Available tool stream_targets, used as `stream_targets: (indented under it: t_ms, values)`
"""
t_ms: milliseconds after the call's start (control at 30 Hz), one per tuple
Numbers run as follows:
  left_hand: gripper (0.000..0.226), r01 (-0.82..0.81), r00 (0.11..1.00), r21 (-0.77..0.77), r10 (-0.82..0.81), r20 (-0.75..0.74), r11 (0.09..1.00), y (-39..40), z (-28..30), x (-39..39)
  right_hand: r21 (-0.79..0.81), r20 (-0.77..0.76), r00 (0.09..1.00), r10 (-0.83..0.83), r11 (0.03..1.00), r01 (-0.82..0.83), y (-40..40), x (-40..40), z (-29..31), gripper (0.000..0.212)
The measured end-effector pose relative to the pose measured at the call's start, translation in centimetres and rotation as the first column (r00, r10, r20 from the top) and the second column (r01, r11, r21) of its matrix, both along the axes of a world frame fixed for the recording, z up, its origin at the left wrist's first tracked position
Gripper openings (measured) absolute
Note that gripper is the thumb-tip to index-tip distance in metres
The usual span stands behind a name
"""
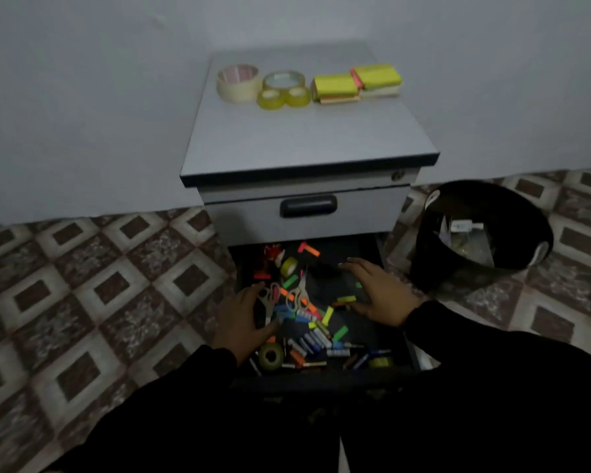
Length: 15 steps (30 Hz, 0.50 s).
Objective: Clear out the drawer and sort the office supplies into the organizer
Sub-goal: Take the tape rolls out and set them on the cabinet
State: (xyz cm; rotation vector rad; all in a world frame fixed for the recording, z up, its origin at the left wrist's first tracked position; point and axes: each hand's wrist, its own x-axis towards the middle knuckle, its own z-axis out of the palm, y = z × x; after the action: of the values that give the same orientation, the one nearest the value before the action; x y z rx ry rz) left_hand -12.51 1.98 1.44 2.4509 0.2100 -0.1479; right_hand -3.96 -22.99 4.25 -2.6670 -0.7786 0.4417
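Yellow tape rolls (284,93) number three, sticky-note stacks (335,88) two.

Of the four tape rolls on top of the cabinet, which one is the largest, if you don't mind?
The beige tape roll at the far left of the row; it is wider and taller than the clear roll beside it and the two small yellowish rolls in front.

Tape rolls (267,86) left of note pads (355,84) on cabinet top (304,141); bin (480,233) right of cabinet.
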Motion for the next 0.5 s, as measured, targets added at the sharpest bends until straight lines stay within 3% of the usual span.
stream_targets:
  t_ms: [300, 500]
  values:
    - [0.078, 0.078, 0.994, 0.203, -0.061, -0.09, 0.976, 1.4, -3.9, -0.5, -0.12, -0.156, 0.986, 0.053, 0.99, -0.072, 0.5, -1.6, -6.2, 0.07]
    - [0.077, 0.056, 0.981, 0.369, 0.017, -0.194, 0.928, 2.0, -5.3, -0.6, -0.05, -0.203, 0.965, 0.165, 0.983, -0.178, 4.4, -2.3, -9.4, 0.065]
